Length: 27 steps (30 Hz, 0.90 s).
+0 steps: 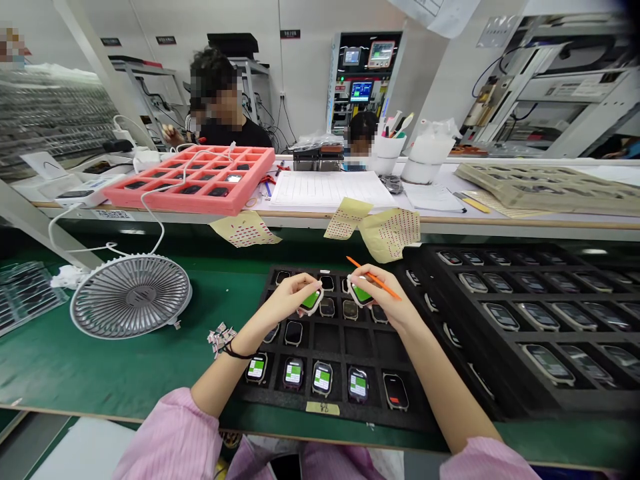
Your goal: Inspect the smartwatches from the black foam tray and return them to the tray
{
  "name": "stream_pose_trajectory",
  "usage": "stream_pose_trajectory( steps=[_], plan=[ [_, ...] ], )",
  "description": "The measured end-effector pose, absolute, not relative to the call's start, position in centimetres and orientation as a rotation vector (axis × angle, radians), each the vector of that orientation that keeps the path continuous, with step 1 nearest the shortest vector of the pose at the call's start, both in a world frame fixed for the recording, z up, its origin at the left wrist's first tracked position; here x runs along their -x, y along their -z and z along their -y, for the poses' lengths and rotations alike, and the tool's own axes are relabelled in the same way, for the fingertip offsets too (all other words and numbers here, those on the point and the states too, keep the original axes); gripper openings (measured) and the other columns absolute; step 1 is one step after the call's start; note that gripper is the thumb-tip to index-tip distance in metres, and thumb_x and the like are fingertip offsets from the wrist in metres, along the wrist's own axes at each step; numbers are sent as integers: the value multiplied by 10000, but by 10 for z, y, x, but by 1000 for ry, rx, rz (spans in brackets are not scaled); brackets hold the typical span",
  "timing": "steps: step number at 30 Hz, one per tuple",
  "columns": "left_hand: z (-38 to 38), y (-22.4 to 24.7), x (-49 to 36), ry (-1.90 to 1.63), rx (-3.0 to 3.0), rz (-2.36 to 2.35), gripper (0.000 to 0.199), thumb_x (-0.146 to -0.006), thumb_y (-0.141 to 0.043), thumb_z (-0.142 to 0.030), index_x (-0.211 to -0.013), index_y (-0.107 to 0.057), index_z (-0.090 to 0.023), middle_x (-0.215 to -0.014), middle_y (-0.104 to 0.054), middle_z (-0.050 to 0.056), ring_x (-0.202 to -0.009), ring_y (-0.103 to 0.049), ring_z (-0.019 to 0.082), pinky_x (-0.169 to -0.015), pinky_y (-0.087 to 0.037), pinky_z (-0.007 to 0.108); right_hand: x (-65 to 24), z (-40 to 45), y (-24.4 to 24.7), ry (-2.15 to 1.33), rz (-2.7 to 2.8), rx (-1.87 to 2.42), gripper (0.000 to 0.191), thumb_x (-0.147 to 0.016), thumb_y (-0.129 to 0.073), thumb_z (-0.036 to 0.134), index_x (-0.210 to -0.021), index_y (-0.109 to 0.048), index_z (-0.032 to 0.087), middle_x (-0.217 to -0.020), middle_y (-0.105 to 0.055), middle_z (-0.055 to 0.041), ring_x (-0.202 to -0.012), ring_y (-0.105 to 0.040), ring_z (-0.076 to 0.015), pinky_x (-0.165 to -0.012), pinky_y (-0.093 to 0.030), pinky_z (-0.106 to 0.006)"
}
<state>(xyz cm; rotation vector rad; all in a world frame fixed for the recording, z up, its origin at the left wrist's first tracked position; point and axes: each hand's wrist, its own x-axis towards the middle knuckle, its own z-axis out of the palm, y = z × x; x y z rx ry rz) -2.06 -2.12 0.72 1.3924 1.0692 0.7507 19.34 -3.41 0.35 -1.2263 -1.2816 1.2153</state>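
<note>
My left hand point(285, 298) pinches a smartwatch body point(311, 301) with a lit green screen. My right hand point(383, 295) is shut on a second smartwatch body point(361, 293) and also holds an orange stylus point(374, 277). The two watches are close together but apart, above a black foam tray point(345, 343). Its slots hold several watch bodies, some dark and some showing a green-and-white pattern, like the watch point(322, 378) in the front row. My forearms hide part of the tray.
A larger black tray point(500, 320) of watches lies to the right on the green mat point(115, 360). A grey fan point(131, 297) and small metal parts point(220, 338) sit left. Beyond stand a pink tray point(190, 180), sticker sheets point(390, 233) and a seated person point(220, 107).
</note>
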Motion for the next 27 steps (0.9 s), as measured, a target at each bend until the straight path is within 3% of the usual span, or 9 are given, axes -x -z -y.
stream_pose_trajectory(
  steps=[3,7,10,14,19,23,27],
  plan=[
    [21,-9,22,-732,-1379,-1031,399,-861,-543,-529,-991,-647,-167,-693,-579,3,-521,-537,79,-370,-264,135,-195,32,-3,-1263,1242,1195,341,-724,-727,518,-774,-631,195,-666,-529,24,-530,-476,-94,-416,-361,-197],
    [22,-12,25,-790,-1372,-903,466,-820,-633,-419,-1235,-571,-218,-1068,-615,77,-789,-643,147,-432,-397,148,-198,31,-3,-1282,1219,1130,324,-760,-698,515,-831,-664,201,-701,-565,19,-516,-479,-81,-416,-356,-196],
    [22,-10,26,-835,-1378,-873,539,-785,-671,-368,-1280,-518,-220,-1184,-576,100,-849,-637,154,-450,-426,150,-199,31,-3,-1282,1200,1121,318,-762,-697,507,-839,-669,200,-699,-577,18,-495,-489,-75,-398,-326,-191],
    [20,-8,26,-871,-1381,-888,505,-791,-663,-427,-1229,-554,-202,-1063,-617,75,-773,-636,142,-418,-400,155,-198,32,-3,-1257,1227,1118,310,-781,-680,496,-848,-666,194,-667,-564,20,-468,-490,-74,-367,-254,-186],
    [20,-9,25,-1013,-1325,-1032,438,-818,-585,-567,-980,-639,-164,-668,-562,-7,-510,-525,82,-359,-248,152,-194,32,1,-1260,1289,1113,306,-799,-672,494,-871,-666,197,-702,-573,17,-490,-488,-76,-374,-286,-193],
    [20,-9,25,-1024,-1295,-1034,407,-791,-640,-542,-937,-637,-162,-728,-572,1,-502,-476,61,-366,-232,145,-194,32,5,-1266,1324,1104,300,-817,-663,486,-892,-666,196,-694,-571,21,-476,-481,-70,-383,-283,-196],
    [17,-6,25,-961,-1234,-945,493,-826,-560,-584,-1028,-653,-144,-809,-593,44,-592,-516,101,-387,-340,162,-195,31,7,-1256,1333,1115,304,-824,-652,489,-903,-666,196,-683,-576,24,-460,-485,-71,-382,-271,-197]
  ],
)
